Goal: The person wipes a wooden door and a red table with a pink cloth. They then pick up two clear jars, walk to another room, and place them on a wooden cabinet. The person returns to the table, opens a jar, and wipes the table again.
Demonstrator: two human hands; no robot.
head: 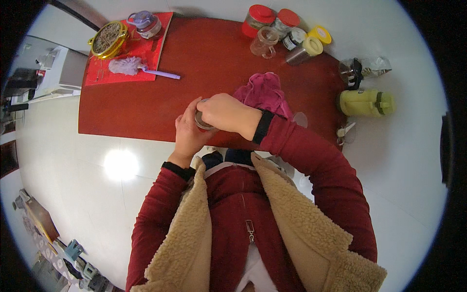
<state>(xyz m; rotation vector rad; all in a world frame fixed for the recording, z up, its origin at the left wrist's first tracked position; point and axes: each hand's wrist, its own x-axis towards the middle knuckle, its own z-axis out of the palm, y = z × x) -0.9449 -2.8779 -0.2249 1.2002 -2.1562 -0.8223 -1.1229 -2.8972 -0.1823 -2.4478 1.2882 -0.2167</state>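
Note:
My left hand [190, 128] is closed around a small clear round container [204, 123] near the front edge of the red-brown table [135, 106]. Over the container's opening lies my right hand [225, 112], its fingers curled; what they hold, if anything, is hidden. A crumpled magenta cloth [263, 91] lies on the table just beyond my right wrist. Beside my right sleeve, a round clear lid or dish [300, 119] is partly visible.
At the back left, a red mat [146, 51] bears a yellow pot [108, 40], a purple-lidded jar [146, 25] and a fluffy duster [126, 66]. Red-lidded jars [262, 14], a glass mug [263, 42] and a yellow-lidded canister [305, 50] stand back right. A green bottle [365, 103] is at the right.

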